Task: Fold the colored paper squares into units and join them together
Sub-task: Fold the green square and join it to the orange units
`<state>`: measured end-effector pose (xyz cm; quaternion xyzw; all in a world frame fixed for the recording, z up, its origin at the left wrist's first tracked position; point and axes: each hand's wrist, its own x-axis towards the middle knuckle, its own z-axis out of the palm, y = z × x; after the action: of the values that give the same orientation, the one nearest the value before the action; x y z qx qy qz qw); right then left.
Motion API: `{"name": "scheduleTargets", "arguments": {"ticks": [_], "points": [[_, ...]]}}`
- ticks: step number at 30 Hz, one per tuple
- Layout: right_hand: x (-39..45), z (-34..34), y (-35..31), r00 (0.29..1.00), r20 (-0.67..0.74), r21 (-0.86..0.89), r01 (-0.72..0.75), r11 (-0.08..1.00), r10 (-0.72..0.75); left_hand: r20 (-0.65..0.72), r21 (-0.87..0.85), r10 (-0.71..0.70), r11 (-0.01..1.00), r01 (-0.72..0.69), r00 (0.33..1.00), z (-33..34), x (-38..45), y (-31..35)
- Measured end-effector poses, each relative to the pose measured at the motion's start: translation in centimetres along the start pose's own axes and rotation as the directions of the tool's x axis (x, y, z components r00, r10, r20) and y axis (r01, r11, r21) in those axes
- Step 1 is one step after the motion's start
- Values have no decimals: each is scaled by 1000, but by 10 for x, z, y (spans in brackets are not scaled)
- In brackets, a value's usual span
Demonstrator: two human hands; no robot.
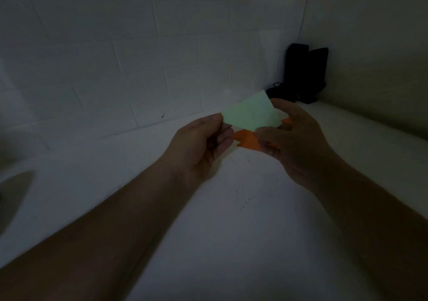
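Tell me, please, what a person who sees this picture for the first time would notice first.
The eye goes first to the pale green paper near the middle of the dim scene, pinched at its left corner by the left hand and at its lower right by the right hand. Just below it shows a bright orange folded piece, partly behind the right hand. A dark object stands in the far corner by the tiled wall.

A white counter (231,231) runs to a tiled wall, dimly lit. Dark specks (242,197) dot its middle. A black bag (303,73) stands in the far right corner on it.
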<state>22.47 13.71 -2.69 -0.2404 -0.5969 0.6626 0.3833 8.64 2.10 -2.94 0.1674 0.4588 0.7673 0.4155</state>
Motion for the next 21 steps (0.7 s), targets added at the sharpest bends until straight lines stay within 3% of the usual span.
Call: {"name": "scheduleTargets", "arguments": {"ticks": [5, 8, 11, 17, 21], "points": [[-2, 0, 0, 999, 31, 0, 20, 1000, -20, -19, 17, -14, 1000, 14, 1000, 0, -1, 3], [-3, 1, 1, 998, 51, -18, 38, 999, -37, 45, 16, -54, 998, 53, 998, 2, -4, 3], [-5, 3, 5, 995, 95, -52, 47, 998, -41, 136, 121, -67, 991, 51, 989, 4, -8, -3], [-9, 5, 5, 975, 222, -191, 37, 981, 6, 95, 238, -19, 971, -5, 995, 2, -7, -2], [-8, 2, -2, 988, 154, -178, 60, 982, -32, 121, 171, -39, 985, 18, 992, 5, -11, 1]]}}
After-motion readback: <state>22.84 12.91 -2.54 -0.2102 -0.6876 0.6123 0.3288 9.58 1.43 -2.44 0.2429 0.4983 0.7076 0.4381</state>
